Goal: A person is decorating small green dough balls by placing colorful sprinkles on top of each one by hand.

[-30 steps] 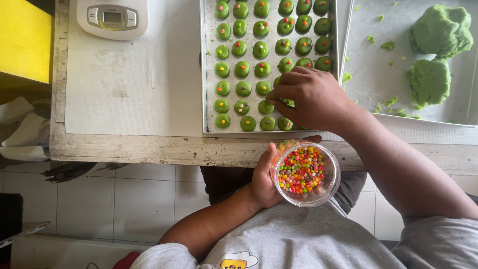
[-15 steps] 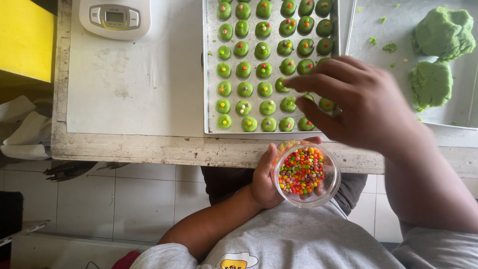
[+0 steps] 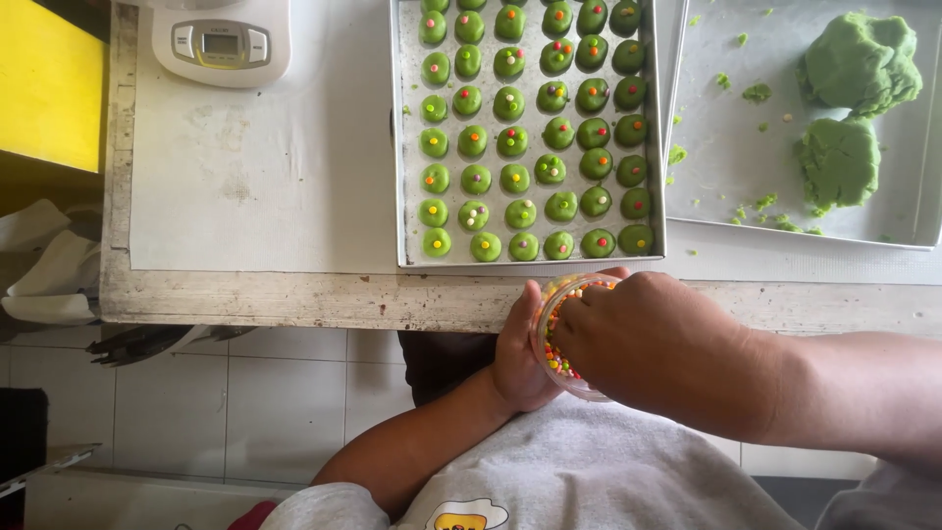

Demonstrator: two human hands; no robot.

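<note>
Now restocking: right hand dips into the sprinkle cup, fingers hidden, grip unclear; left hand cups it. Next, likely topping dough balls above.

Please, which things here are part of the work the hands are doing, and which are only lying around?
In use:
- left hand holding the clear bowl of coloured sprinkles
- right hand reaching into that bowl
- tray of green dough balls, each topped with sprinkles

Lying about:
- white kitchen scale
- second tray with green dough lumps
- yellow board
- crumpled white cloths
</note>
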